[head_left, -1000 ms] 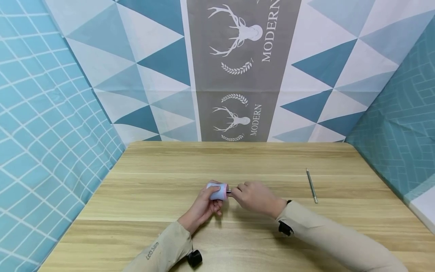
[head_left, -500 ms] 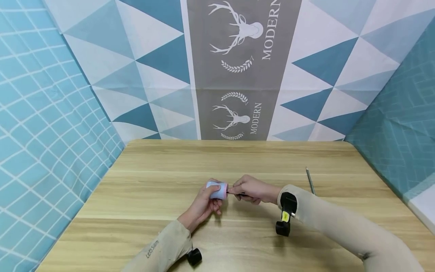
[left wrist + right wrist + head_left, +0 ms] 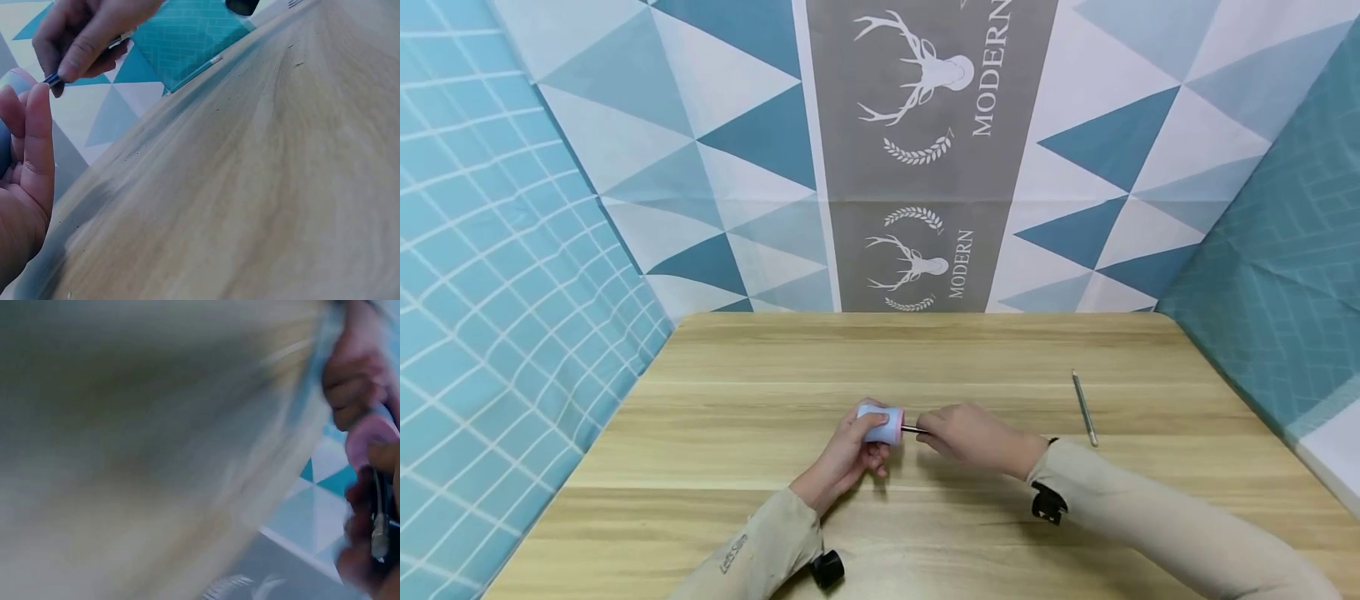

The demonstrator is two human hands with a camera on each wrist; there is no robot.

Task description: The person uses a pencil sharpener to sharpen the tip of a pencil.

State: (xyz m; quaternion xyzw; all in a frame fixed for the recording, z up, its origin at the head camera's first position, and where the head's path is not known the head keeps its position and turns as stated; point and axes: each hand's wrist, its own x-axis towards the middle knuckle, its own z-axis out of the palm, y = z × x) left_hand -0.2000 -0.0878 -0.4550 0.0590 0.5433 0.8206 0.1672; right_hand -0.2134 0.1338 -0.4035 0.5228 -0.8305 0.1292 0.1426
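My left hand (image 3: pixel 842 457) grips a light blue, barrel-shaped pencil sharpener (image 3: pixel 882 425), thumb on top, its pink end facing right. A dark, shiny pencil (image 3: pixel 913 429) runs straight from that pink end to my right hand (image 3: pixel 973 435), whose curled fingers pinch it. The sharpener is held above the table, roughly level. In the left wrist view, the right thumb and fingers clasp the dark pencil (image 3: pixel 54 79) close to the left fingertips. The right wrist view is blurred, but the pink end (image 3: pixel 369 440) and the pencil's pale tail (image 3: pixel 379 536) show. The pencil's tip is hidden.
A second, greenish pencil (image 3: pixel 1084 408) lies on the wooden table (image 3: pixel 760 358) to the right, beyond the right forearm. Patterned cloth walls (image 3: pixel 917 250) stand behind the table and at both sides. Small black cameras (image 3: pixel 828 570) hang below the wrists.
My right hand turned over around the pencil and then turned back, and it now sits slightly farther right, with more of the pencil exposed. The left hand and sharpener stay almost still.
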